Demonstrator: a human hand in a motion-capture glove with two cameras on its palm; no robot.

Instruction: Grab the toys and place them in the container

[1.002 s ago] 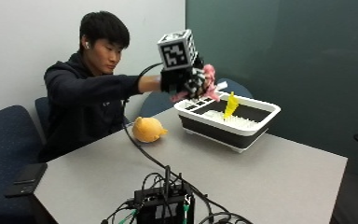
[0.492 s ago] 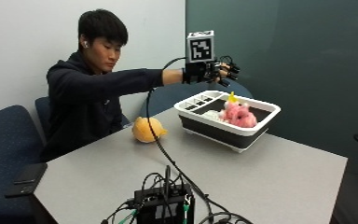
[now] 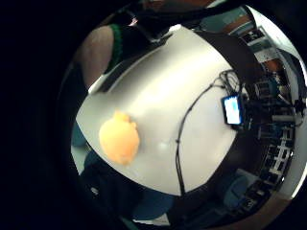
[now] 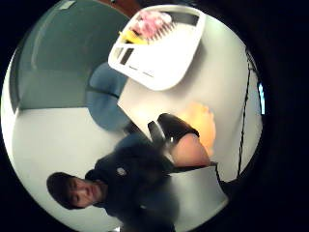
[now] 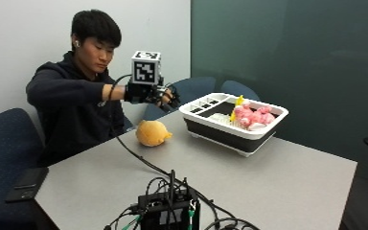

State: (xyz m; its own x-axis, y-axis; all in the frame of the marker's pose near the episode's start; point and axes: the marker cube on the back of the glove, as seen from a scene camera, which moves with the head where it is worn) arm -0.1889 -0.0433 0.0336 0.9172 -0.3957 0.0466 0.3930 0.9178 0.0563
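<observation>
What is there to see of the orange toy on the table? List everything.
The orange toy is a soft-looking, rounded plush, plain orange, with small nubs sticking out at one side. It lies on the grey table near the edge closest to the person, apart from the white-rimmed container. Nothing touches it but the tabletop; the gloved right hand is in the air above it, empty. The little finger side palm view looks down on it.

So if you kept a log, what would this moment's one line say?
hand: in the air between orange toy and bin, holding nothing | pink toy: in bin | orange toy: on table, next up
</observation>
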